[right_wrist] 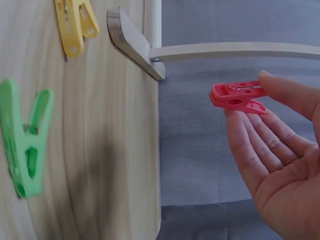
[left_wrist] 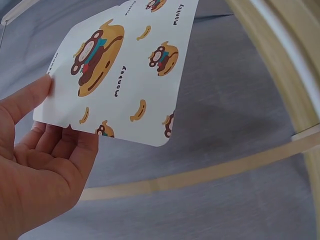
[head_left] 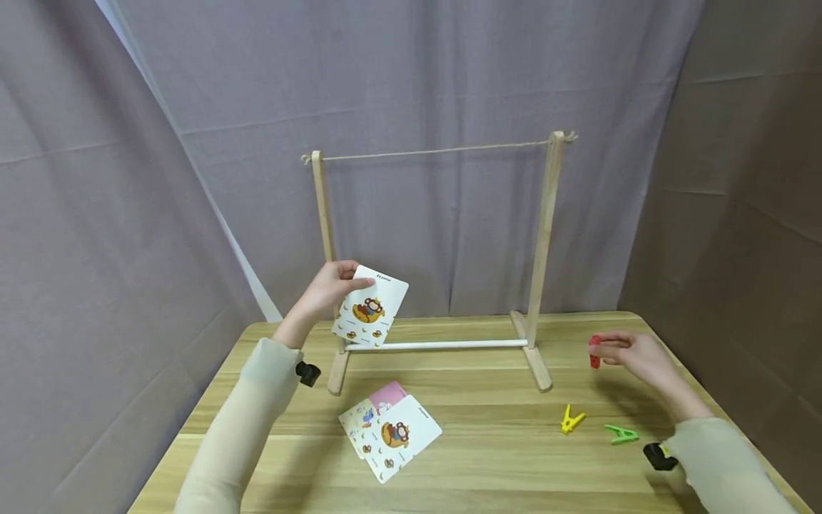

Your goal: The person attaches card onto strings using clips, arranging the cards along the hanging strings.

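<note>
Between thumb and fingers my left hand (head_left: pixel 329 287) pinches a white card (head_left: pixel 374 307) printed with a monkey on a banana. The card is raised beside the left post of a wooden stand; in the left wrist view the monkey card (left_wrist: pixel 135 55) fills the upper part. On the right, my right hand (head_left: pixel 642 357) holds a red clothespin (head_left: pixel 594 351) above the table. The right wrist view shows the red clothespin (right_wrist: pixel 239 96) between thumb and fingertips. A yellow clothespin (head_left: pixel 570 420) and a green clothespin (head_left: pixel 621 434) lie on the table below that hand.
The wooden stand (head_left: pixel 544 235) has a thin rope (head_left: pixel 437 151) tied between its post tops and a white bar (head_left: pixel 449 345) low down. Several overlapping cards (head_left: pixel 411 432) lie on the wooden table (head_left: pixel 501 457) in front. Grey curtains (head_left: pixel 398 71) hang behind.
</note>
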